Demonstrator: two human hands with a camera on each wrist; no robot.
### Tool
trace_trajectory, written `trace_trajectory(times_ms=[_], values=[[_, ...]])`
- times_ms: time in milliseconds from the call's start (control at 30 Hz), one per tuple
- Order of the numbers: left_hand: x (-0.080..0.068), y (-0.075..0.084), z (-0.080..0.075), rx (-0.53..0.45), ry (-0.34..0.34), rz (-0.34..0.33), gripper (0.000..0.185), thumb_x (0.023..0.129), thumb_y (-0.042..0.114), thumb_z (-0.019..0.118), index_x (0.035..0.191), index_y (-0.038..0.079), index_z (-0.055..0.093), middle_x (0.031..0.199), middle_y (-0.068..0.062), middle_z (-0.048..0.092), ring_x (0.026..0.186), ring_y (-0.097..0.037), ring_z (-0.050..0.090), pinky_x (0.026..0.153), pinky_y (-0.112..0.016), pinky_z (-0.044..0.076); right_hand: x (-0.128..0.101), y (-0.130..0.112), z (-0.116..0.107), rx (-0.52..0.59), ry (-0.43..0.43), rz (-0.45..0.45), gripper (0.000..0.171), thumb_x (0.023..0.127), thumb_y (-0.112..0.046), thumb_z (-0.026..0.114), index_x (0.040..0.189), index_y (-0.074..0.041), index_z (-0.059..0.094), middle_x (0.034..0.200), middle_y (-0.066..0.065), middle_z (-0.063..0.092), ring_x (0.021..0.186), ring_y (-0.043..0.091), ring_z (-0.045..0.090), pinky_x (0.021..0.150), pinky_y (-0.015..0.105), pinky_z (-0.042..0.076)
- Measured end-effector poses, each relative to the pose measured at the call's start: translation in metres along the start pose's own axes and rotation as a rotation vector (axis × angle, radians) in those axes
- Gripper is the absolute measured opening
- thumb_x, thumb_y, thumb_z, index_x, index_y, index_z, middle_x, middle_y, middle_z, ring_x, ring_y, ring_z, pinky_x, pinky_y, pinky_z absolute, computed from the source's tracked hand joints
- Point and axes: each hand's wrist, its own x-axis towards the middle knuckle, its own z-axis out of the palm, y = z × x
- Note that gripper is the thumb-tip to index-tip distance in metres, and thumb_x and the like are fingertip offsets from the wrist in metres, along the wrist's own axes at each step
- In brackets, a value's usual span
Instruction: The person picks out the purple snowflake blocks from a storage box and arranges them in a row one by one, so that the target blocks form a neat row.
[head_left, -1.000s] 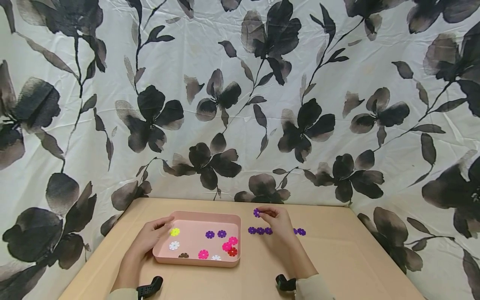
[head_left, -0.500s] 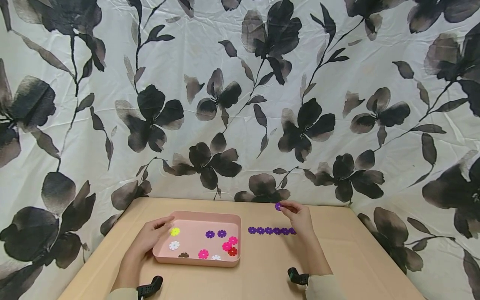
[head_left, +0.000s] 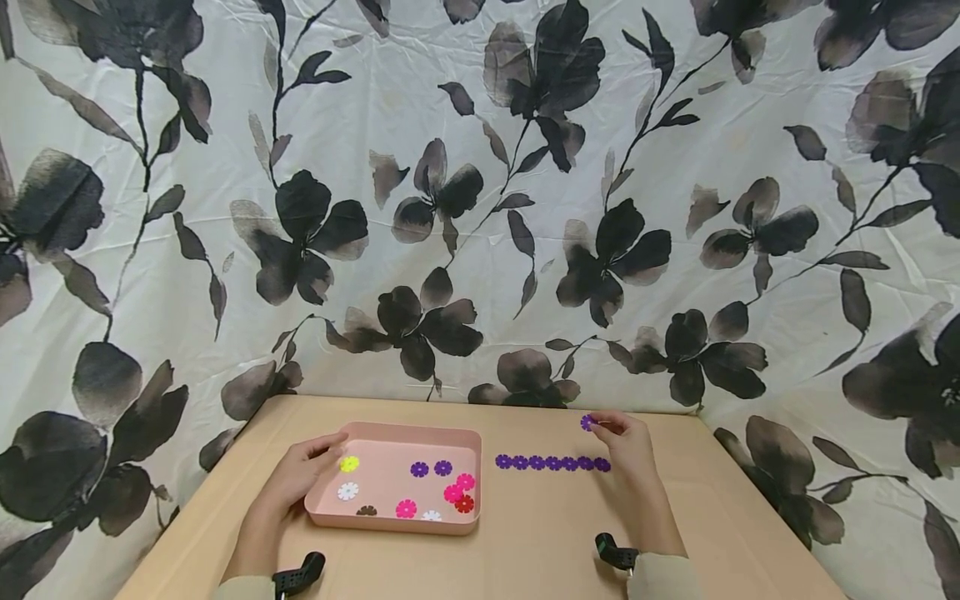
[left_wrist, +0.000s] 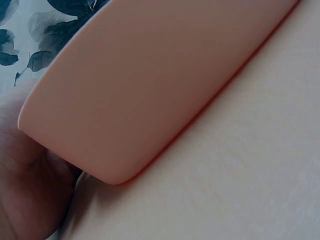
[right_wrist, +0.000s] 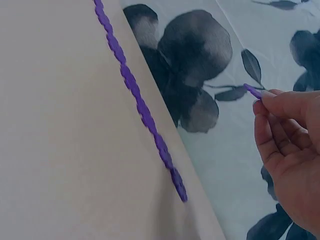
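My right hand (head_left: 632,446) pinches a purple flower-shaped disc (head_left: 587,422) between thumb and fingertips, raised above the right end of a row of purple discs (head_left: 552,462). In the right wrist view the held disc (right_wrist: 253,91) shows edge-on at the fingertips, and the row (right_wrist: 142,107) runs as a straight line on the table, its discs end to end. My left hand (head_left: 294,477) grips the left side of a pink tray (head_left: 390,523). From the left wrist, the hand (left_wrist: 30,175) lies against the tray's end wall (left_wrist: 110,110), its fingers partly hidden behind it.
Inside the tray lie two purple discs (head_left: 431,468), a yellow one (head_left: 349,463), a red one (head_left: 463,503), a brown one (head_left: 367,510), and several pink and white ones. A floral cloth (head_left: 480,208) hangs behind the tan table (head_left: 525,550).
My right hand has moved to the right above the row with the purple disc, uncovering the row's middle and then its right end. My left hand and the tray have stayed in place.
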Motion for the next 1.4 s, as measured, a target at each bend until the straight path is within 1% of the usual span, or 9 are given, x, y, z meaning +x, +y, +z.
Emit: trace_trajectory(times_ms=[100, 133, 267, 367, 533, 667, 900, 1100, 1400], values=[[0.000, 0.001, 0.000, -0.001, 0.005, 0.003, 0.049, 0.108, 0.030, 0.057, 0.153, 0.010, 0.053, 0.164, -0.018, 0.041, 0.155, -0.042, 0.031, 0.125, -0.061, 0.027, -0.001, 0.006, -0.010, -0.059, 0.002, -0.002, 0.023, 0.099, -0.004, 0.069, 0.121, -0.003, 0.075, 0.123, 0.019, 0.073, 0.101, 0.017, 0.067, 0.081, 0.011, 0.054], [0.000, 0.001, 0.000, -0.001, 0.007, 0.004, 0.049, 0.108, 0.030, 0.057, 0.153, 0.010, 0.053, 0.164, -0.018, 0.041, 0.155, -0.042, 0.031, 0.125, -0.061, 0.027, -0.001, 0.008, -0.012, -0.074, 0.006, -0.005, 0.023, 0.099, -0.004, 0.069, 0.121, -0.003, 0.075, 0.122, 0.019, 0.073, 0.099, 0.014, 0.067, 0.080, 0.011, 0.054], [0.000, 0.001, -0.001, 0.000, 0.006, 0.008, 0.049, 0.108, 0.028, 0.056, 0.153, 0.009, 0.053, 0.164, -0.018, 0.041, 0.156, -0.042, 0.030, 0.125, -0.061, 0.027, -0.003, 0.013, -0.021, -0.107, 0.013, -0.002, 0.023, 0.098, -0.002, 0.070, 0.121, 0.000, 0.074, 0.122, 0.021, 0.073, 0.099, 0.010, 0.069, 0.080, 0.010, 0.053], [0.000, 0.001, -0.001, 0.002, 0.002, 0.009, 0.049, 0.108, 0.028, 0.056, 0.153, 0.009, 0.052, 0.165, -0.018, 0.040, 0.156, -0.042, 0.029, 0.125, -0.061, 0.026, -0.005, 0.015, -0.027, -0.144, 0.009, 0.012, 0.024, 0.098, -0.001, 0.069, 0.120, 0.002, 0.074, 0.122, 0.023, 0.073, 0.101, 0.015, 0.069, 0.079, 0.009, 0.052], [0.000, 0.001, -0.001, 0.001, 0.001, 0.011, 0.049, 0.108, 0.028, 0.056, 0.153, 0.009, 0.052, 0.165, -0.017, 0.040, 0.156, -0.042, 0.029, 0.125, -0.061, 0.026, -0.009, 0.018, -0.033, -0.232, -0.005, 0.045, 0.022, 0.098, -0.001, 0.068, 0.118, 0.004, 0.074, 0.118, 0.024, 0.073, 0.101, 0.027, 0.069, 0.074, 0.012, 0.052], [-0.001, 0.001, -0.001, 0.008, -0.001, 0.011, 0.050, 0.108, 0.030, 0.057, 0.154, 0.009, 0.052, 0.164, -0.017, 0.042, 0.156, -0.041, 0.030, 0.125, -0.060, 0.027, -0.011, 0.021, -0.035, -0.265, -0.026, 0.072, 0.022, 0.097, 0.000, 0.067, 0.117, 0.005, 0.074, 0.117, 0.025, 0.074, 0.101, 0.029, 0.069, 0.073, 0.017, 0.054], [-0.002, 0.002, -0.001, 0.016, 0.003, 0.013, 0.051, 0.108, 0.032, 0.057, 0.153, 0.009, 0.053, 0.163, -0.016, 0.044, 0.156, -0.041, 0.031, 0.124, -0.060, 0.028, -0.017, 0.025, -0.036, -0.247, -0.029, 0.126, 0.024, 0.097, 0.000, 0.066, 0.119, 0.003, 0.074, 0.119, 0.022, 0.073, 0.104, 0.029, 0.067, 0.084, 0.028, 0.056], [-0.003, 0.003, 0.000, 0.017, 0.000, 0.017, 0.050, 0.108, 0.030, 0.058, 0.153, 0.009, 0.053, 0.163, -0.016, 0.044, 0.156, -0.041, 0.031, 0.124, -0.060, 0.028, -0.019, 0.031, -0.035, -0.209, -0.040, 0.189, 0.026, 0.095, -0.004, 0.070, 0.120, 0.002, 0.073, 0.115, 0.019, 0.072, 0.101, 0.028, 0.064, 0.082, 0.026, 0.054], [-0.003, 0.004, 0.001, 0.011, 0.002, 0.006, 0.051, 0.108, 0.032, 0.058, 0.153, 0.009, 0.052, 0.162, -0.015, 0.045, 0.157, -0.040, 0.029, 0.125, -0.060, 0.026, -0.020, 0.035, -0.035, -0.172, -0.046, 0.213, 0.027, 0.095, 0.001, 0.068, 0.121, 0.005, 0.071, 0.114, 0.021, 0.071, 0.101, 0.029, 0.065, 0.085, 0.030, 0.055]])
